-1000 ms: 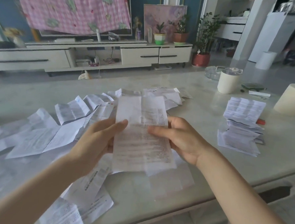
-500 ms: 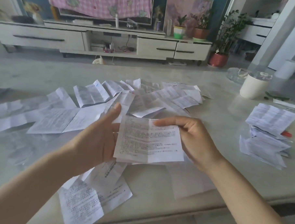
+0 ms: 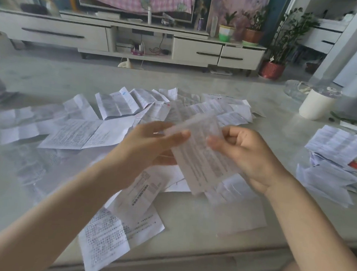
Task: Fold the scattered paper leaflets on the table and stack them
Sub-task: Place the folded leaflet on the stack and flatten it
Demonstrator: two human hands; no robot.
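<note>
Our left hand (image 3: 152, 146) and right hand (image 3: 248, 156) pinch a blurred leaflet (image 3: 201, 159); the white canister (image 3: 316, 106) hides its contents.

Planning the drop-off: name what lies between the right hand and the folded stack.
Only bare table between right hand and folded stack, in the head view.

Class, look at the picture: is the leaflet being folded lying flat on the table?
No: the left hand and the right hand both pinch the leaflet, holding it tilted in the air above the table.
</note>
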